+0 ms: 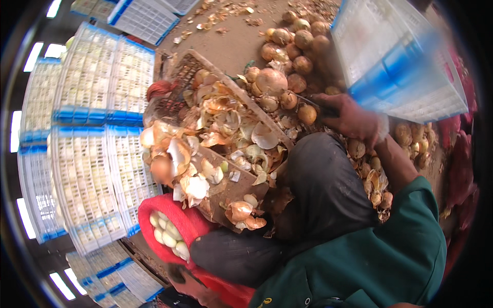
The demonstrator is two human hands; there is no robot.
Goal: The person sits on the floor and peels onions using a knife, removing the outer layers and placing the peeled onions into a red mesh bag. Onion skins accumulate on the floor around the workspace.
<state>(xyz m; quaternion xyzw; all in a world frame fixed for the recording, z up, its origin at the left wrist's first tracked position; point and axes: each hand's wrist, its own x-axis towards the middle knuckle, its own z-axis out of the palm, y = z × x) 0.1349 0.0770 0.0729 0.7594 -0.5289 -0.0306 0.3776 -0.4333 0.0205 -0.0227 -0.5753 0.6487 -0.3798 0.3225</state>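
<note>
My right hand (352,119), in a dirty glove or covering, grips a knife (308,101) whose thin blade reaches over unpeeled onions (289,100). Down at the lower left, my left hand (188,285) is beside and below a red mesh bag (198,215); its fingers are too dark to read. Peeled pale onions (167,233) fill the bag's round opening, next to my bent leg. Before me a dirty plastic crate (250,104) holds loose onion skins (223,115), and more skins spill over its near left end.
Stacked white and blue crates (84,115) of pale onions stand at the left. A blurred white and blue crate (400,65) is at the upper right, beside a heap of onions (302,40). Dark red mesh sacks (460,173) line the right edge. Skins litter the floor (238,42).
</note>
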